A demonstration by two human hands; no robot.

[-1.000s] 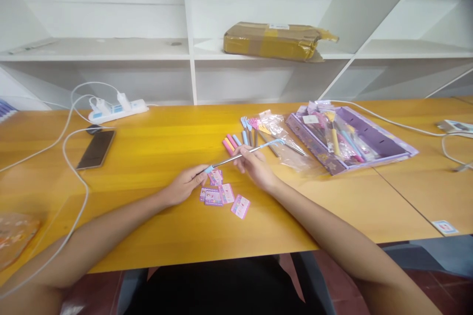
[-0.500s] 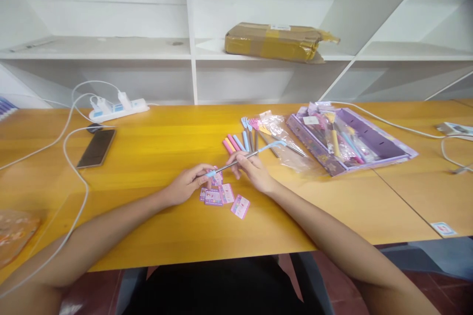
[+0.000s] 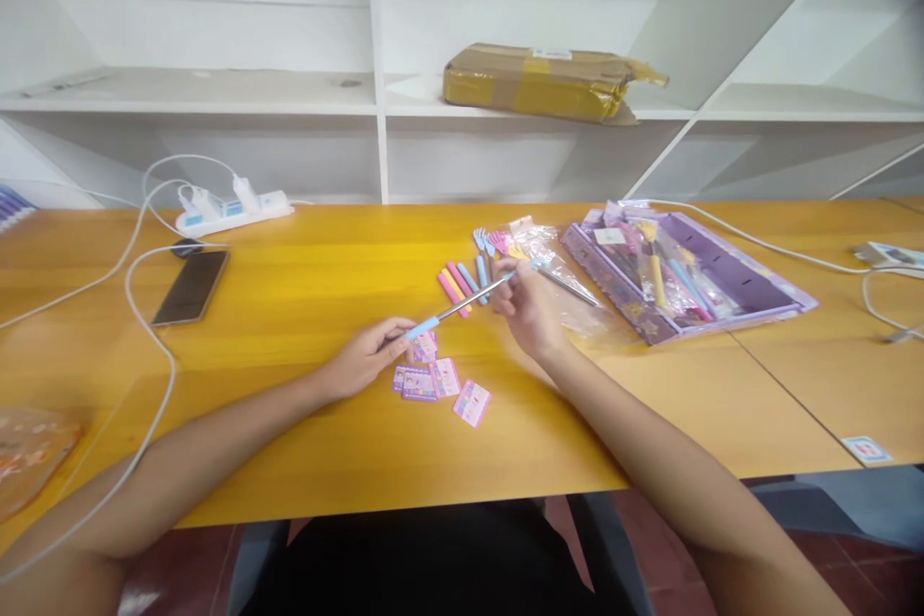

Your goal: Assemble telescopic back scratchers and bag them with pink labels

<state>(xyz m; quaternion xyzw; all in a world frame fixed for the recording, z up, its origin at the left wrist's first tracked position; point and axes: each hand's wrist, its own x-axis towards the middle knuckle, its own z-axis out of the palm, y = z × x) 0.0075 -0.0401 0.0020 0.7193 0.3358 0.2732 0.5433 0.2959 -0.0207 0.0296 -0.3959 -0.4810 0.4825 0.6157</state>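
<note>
Smartphone (image 3: 192, 288), flat and glossy, lies leftmost of what I'll list from my remote feed. Next, the left hand (image 3: 368, 361) grips the smooth blue handle of a telescopic backscratcher (image 3: 469, 301), whose slim, shiny metal rod slants up rightward above thin pink-and-purple printed cards (image 3: 473, 402). I see the right hand (image 3: 534, 313) closed around its far end. Loose backscratchers (image 3: 482, 271) with claw-shaped heads lie just beyond, by crinkled clear plastic (image 3: 538, 241); I'd judge those unwrapped, with others still bagged inside the rectangular purple tray (image 3: 757, 279).
</note>
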